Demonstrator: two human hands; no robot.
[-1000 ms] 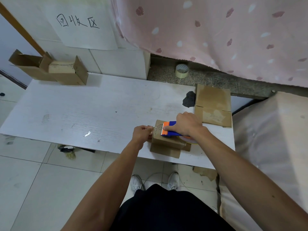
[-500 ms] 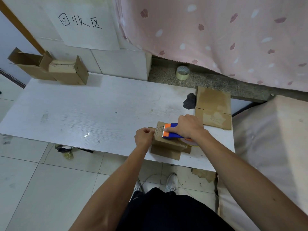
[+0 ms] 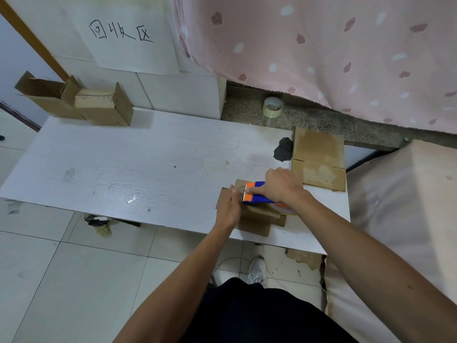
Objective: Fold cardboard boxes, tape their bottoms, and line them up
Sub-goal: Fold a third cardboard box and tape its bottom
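The table (image 3: 123, 169) holds the work at its near right corner, where the box (image 3: 257, 216) lies under both hands, apparently bottom up. Two done boxes (image 3: 99, 107) stand at the far left corner. The blanks (image 3: 319, 157) lie flat just beyond the box, to the right.

The step looks like taping the bottom seam. To do it well, press the flaps shut so that they meet. Run the strip straight along the seam and carry it over the box's left end, so the tape grips the side wall. Then tilt the teeth down to cut cleanly and rub the strip flat.

The dispenser (image 3: 257, 194) lies across the top of the box, its orange toothed end at the box's left edge. The right hand (image 3: 282, 185) is wrapped firmly around the blue body, forefinger stretched toward the orange end. The left hand (image 3: 231, 206) clasps the box's left end, fingers curled over the edge right beside the teeth. Whether they also pin tape there cannot be told.
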